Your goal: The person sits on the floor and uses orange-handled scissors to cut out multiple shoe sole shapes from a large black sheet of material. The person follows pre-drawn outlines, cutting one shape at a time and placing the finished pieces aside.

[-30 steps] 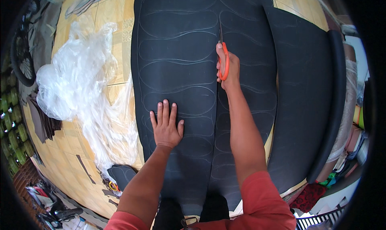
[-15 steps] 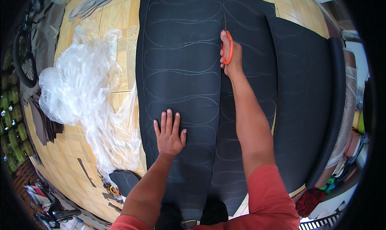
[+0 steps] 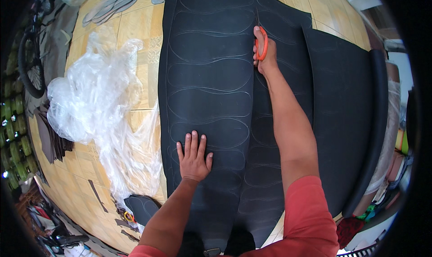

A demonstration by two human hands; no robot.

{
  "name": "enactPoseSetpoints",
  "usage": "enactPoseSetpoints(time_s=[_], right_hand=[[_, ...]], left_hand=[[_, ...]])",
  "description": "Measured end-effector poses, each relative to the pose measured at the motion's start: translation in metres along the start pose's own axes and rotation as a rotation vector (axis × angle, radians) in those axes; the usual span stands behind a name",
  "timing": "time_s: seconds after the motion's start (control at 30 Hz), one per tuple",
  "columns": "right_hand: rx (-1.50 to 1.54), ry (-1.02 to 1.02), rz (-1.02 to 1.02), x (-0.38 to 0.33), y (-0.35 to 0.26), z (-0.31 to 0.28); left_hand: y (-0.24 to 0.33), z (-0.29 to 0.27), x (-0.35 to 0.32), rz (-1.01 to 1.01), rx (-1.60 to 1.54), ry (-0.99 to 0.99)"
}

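Scene: a person kneels over a dark foam sheet (image 3: 211, 86) spread on a tiled floor (image 3: 135, 45), the sheet marked with pale sole-shaped outlines.
Right hand: the right hand (image 3: 264, 54), at the far centre of the sheet, has its grip closed through the orange handles of a pair of scissors (image 3: 262, 43), blades pointing away along a slit.
Left hand: the left hand (image 3: 193, 158) lies flat and open at the near centre, fingers spread, gripping nothing, pressing the sheet down.
Material: the sheet looks light, soft and pliable, likely to buckle or shift under the blades, so a flat palm close beside the cut line seems the best hold.
Right side: a second dark sheet (image 3: 342, 122) overlaps it, its far-right edge curled into a roll.
Left side: crumpled clear plastic wrap (image 3: 94, 104) lies on the floor beside the sheet.
Near left: a small cut-off of the same foam (image 3: 141, 207) lies just beside the near edge.
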State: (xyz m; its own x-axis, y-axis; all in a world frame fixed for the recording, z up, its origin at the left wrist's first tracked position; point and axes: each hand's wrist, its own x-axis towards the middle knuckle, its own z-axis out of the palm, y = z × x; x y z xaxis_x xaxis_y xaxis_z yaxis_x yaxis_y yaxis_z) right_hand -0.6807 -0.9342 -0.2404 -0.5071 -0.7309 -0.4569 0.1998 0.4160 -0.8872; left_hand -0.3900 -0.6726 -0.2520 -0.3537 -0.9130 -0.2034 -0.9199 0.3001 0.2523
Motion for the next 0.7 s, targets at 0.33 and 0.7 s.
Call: enactPoseSetpoints(time_s=[0.33, 0.7], right_hand=[[-0.045, -0.009, -0.097, 0.042, -0.023, 0.01], [-0.079, -0.083, -0.142, 0.085, -0.05, 0.019]], left_hand=[[0.0, -0.001, 0.001, -0.01, -0.015, 0.01], [-0.002, 0.001, -0.002, 0.002, -0.041, -0.002]])
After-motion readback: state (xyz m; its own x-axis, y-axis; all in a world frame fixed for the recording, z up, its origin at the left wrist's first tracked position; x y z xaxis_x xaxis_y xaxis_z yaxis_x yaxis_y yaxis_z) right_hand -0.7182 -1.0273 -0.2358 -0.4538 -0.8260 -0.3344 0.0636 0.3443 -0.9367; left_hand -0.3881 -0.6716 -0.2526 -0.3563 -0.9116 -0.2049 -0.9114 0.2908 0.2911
